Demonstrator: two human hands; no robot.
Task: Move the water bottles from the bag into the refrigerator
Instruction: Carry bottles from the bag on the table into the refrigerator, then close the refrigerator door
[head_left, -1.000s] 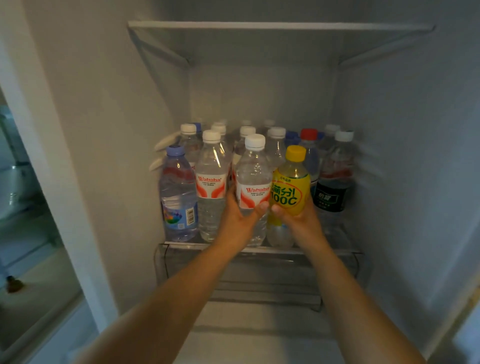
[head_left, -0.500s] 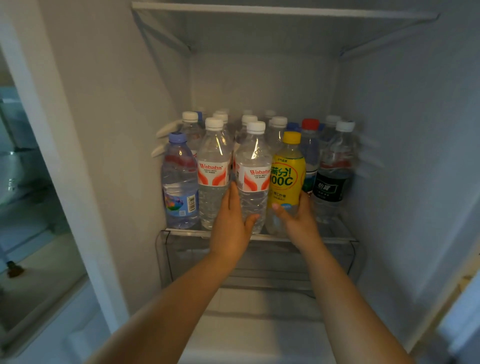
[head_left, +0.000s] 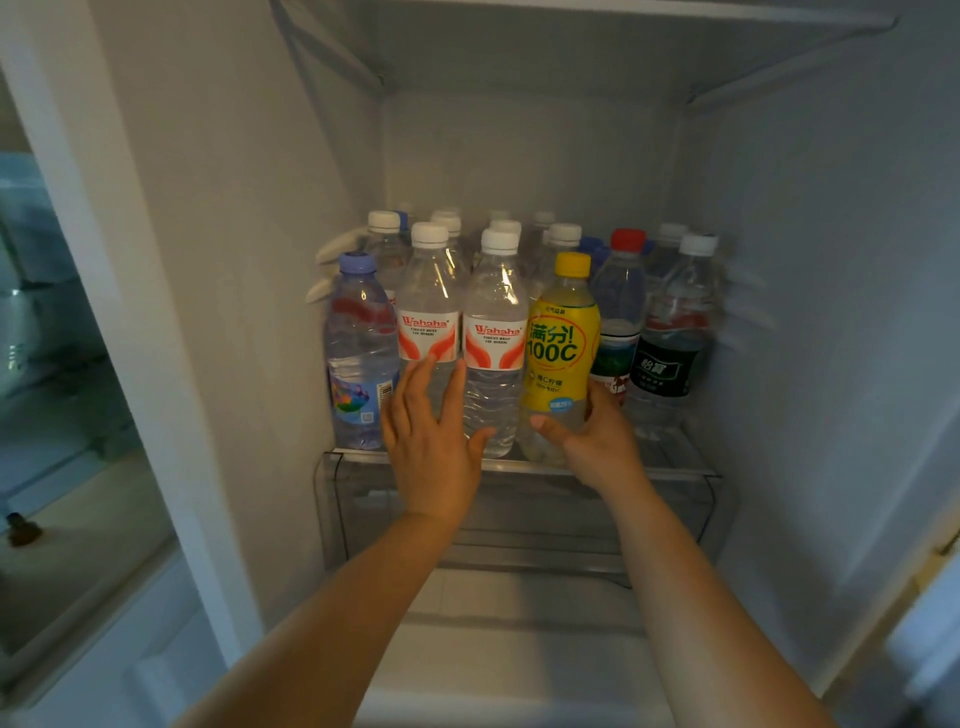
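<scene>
Inside the refrigerator (head_left: 831, 260), bottles are standing upright on the glass shelf (head_left: 670, 470), filling it from the front edge back toward the rear wall. At the front left corner a blue-capped bottle (head_left: 359, 358) is standing just beside the left wall. Next to it, two white-capped water bottles (head_left: 429, 306) with red and white labels are standing side by side at the front edge. The left hand (head_left: 434, 441) is hovering in front of these two, fingers spread apart and gripping nothing, fingertips at label height. Further right, the right hand (head_left: 597, 441) is wrapping around the lower part of a yellow bottle (head_left: 561, 353) at the front edge, thumb on its front. A red-capped bottle (head_left: 621, 312) and a dark-labelled bottle (head_left: 670, 353) are standing toward the right corner.
</scene>
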